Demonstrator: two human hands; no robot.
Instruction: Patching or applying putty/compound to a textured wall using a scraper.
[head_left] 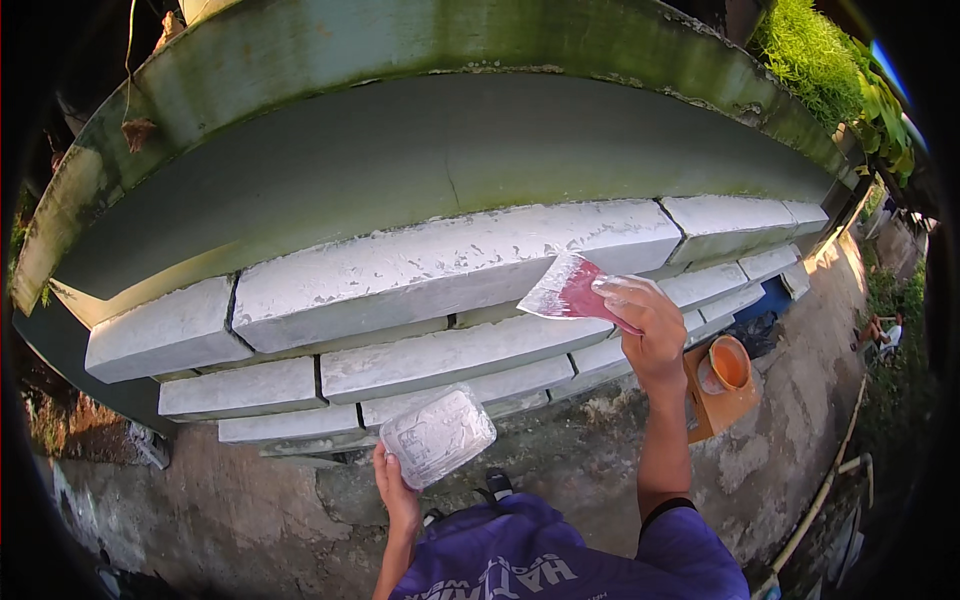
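Note:
My right hand (650, 325) is closed around a red putty knife (578, 292) with a wide blade. White paste coats its edge, which meets the top layer of white blocks (450, 250), and some white is smeared on my fingers. Patchy white coating with grey spots covers that block's upper face. Lower and nearer to me, my left hand (398, 490) grips a clear plastic container (438, 437) by its side. White paste is spread over the inside of the container.
Behind the blocks rises a green-stained wall (380, 150) with a mossy ledge. To the right, an orange bucket (728, 365) sits on a cardboard box (725, 412), near a black plastic bag (760, 333). A long pipe (835, 470) lies along the concrete ground (560, 470).

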